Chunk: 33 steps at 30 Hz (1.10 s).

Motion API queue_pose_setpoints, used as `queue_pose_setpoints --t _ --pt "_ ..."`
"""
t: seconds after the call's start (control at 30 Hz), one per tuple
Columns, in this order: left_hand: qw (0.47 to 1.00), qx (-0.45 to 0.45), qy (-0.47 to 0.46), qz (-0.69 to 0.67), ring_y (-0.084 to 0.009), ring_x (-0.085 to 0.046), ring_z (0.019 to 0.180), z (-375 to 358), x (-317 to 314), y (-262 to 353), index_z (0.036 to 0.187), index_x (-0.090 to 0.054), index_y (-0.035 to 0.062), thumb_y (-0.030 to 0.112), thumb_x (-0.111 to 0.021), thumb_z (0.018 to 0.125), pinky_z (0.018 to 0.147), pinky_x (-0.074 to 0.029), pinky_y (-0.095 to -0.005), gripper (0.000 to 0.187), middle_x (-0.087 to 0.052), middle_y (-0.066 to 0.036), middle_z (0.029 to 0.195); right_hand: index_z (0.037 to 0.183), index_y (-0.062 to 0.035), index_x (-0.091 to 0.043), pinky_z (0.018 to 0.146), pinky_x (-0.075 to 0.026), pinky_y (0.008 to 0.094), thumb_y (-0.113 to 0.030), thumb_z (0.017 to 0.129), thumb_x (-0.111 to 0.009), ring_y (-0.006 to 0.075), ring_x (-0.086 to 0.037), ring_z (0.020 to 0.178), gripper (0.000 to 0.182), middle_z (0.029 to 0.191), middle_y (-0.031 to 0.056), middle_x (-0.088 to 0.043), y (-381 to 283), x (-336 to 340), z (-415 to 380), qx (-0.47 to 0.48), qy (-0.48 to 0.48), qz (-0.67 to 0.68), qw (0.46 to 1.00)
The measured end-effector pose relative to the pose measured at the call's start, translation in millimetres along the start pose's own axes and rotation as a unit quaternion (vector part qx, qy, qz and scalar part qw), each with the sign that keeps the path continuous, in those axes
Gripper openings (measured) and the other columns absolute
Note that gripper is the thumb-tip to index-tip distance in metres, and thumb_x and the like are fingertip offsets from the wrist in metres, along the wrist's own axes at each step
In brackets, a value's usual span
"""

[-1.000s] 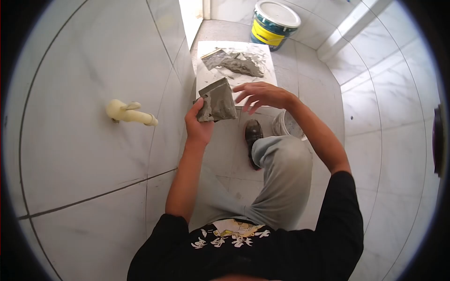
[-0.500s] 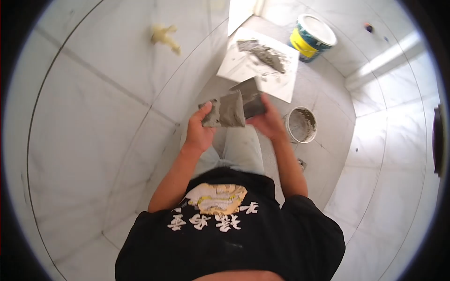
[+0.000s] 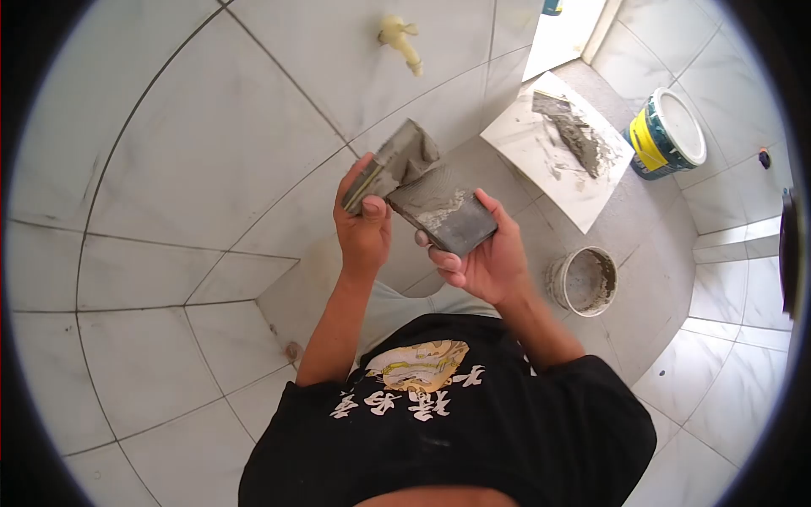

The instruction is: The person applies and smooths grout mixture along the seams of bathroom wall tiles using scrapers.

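My left hand (image 3: 363, 228) is closed round the edge of a flat, layered scraper (image 3: 393, 162), its top loaded with wet grey paste. A yellowish stripe runs along its side. In my right hand (image 3: 486, 262) is a dark grey rectangular scraper (image 3: 466, 230), gripped between thumb and fingers, with lighter paste smeared across its face. The two blades meet or overlap in front of my knees; the paste hides exactly where they touch. Handles, if there are any, do not show.
A white tile (image 3: 517, 139) on the floor carries a heap of grey paste (image 3: 579, 145). Behind it stands a lidded green-and-yellow bucket (image 3: 667, 135). A small paste-stained pail (image 3: 583, 283) sits to my right. A pale tap (image 3: 399, 40) juts from the tiled wall.
My view has swung, so the tile, buckets and tap appear further right. The left scraper has tilted up on edge, and the right one has turned its face upward below it.
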<state>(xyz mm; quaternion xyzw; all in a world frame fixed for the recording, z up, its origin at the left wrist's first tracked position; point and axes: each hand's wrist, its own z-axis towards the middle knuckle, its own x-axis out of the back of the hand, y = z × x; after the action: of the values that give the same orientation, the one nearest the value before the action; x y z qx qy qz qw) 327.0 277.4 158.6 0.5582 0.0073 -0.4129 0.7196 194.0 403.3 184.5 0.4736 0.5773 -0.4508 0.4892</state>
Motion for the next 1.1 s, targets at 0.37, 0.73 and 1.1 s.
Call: queue_pose_setpoints --t 0.37,0.73,1.1 --pt "0.937 -0.181 -0.203 0.219 -0.0394 -0.053 0.126 -32.9 56.7 61.8 0.121 -0.061 0.0044 0.016 -0.07 0.087 0.107 -0.041 -0.047 0.036 -0.059 -0.025 0.13 0.129 0.0032 -0.048 0.034 -0.04 0.0303 -0.057 0.096 -0.03 0.025 -0.048 0.041 0.071 0.095 0.0283 -0.059 32.6 -3.2 6.0 -0.131 -0.056 -0.043 0.989" --pt "0.925 0.3 0.217 -0.082 -0.0223 -0.068 0.099 -135.2 115.5 13.3 0.115 -0.059 0.0005 0.022 -0.059 0.096 0.083 -0.059 -0.0384 0.029 -0.068 -0.013 0.111 0.142 0.006 -0.034 0.077 -0.054 0.0416 -0.05 0.092 -0.052 0.0315 -0.064 0.089 0.077 0.115 0.0252 -0.058 13.3 12.0 -17.3 0.06 -0.083 -0.467 0.878" --pt "0.905 0.315 0.187 -0.216 -0.021 -0.071 0.087 -98.4 100.4 69.0 0.114 -0.06 0.0013 0.028 -0.055 0.097 0.066 -0.064 -0.0364 0.032 -0.07 -0.01 0.105 0.139 -0.0139 -0.053 0.09 -0.047 0.039 -0.02 0.077 -0.072 0.0307 -0.056 0.108 0.064 0.125 0.0184 -0.052 -11.9 35.5 8.7 0.039 -0.091 -0.907 0.41"
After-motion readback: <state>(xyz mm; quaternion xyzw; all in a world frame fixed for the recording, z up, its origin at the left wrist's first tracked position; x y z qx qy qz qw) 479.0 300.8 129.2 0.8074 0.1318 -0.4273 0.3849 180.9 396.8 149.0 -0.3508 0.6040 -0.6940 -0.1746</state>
